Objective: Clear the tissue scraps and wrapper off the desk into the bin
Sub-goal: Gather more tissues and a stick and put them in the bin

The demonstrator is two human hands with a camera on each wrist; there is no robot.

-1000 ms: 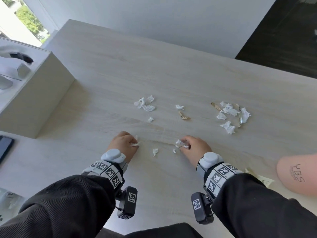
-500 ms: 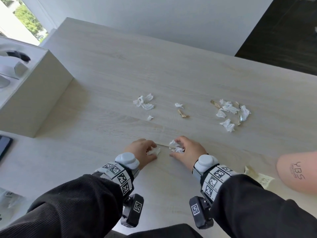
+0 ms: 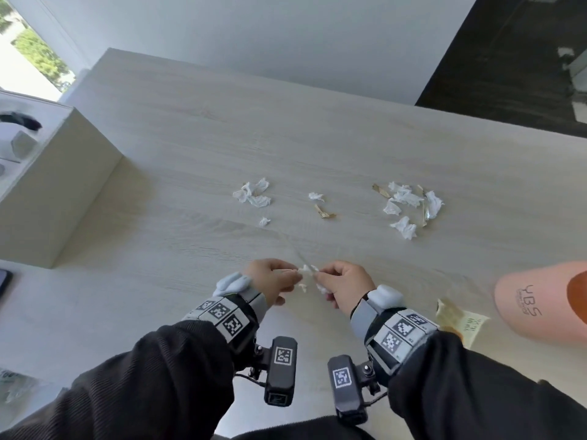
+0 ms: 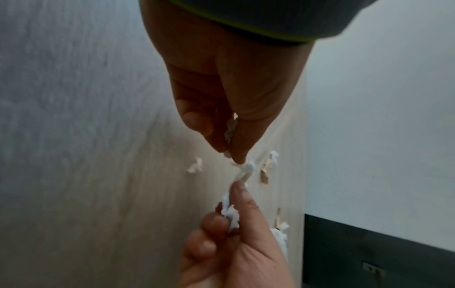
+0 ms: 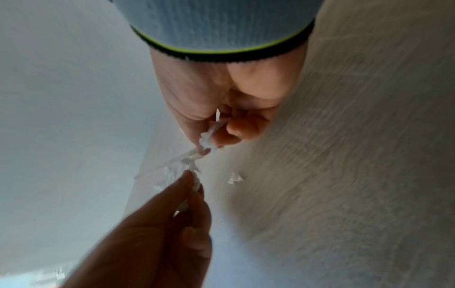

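My left hand (image 3: 293,274) and right hand (image 3: 317,276) meet fingertip to fingertip just above the near middle of the desk (image 3: 317,147). Each pinches white tissue scraps (image 3: 306,269). In the left wrist view the left hand (image 4: 231,155) pinches a scrap (image 4: 247,167), and more tissue (image 4: 230,214) sits in the right hand below. In the right wrist view the right hand (image 5: 206,148) holds tissue (image 5: 206,141) with a thin clear strip (image 5: 160,165) trailing from it. Farther back, loose scraps lie in a left cluster (image 3: 252,193), a middle piece (image 3: 316,196) and a right cluster (image 3: 409,208).
A tall white box (image 3: 63,185) stands at the left, with a dark phone (image 3: 4,281) at the left edge. A pink rounded object (image 3: 540,300) marked YBS and a yellowish paper packet (image 3: 460,319) lie at the near right. Brown bits (image 3: 324,212) sit among the scraps.
My left hand moved right, took the small scrap off the desk, and both hands rose a little and came together at the fingertips.
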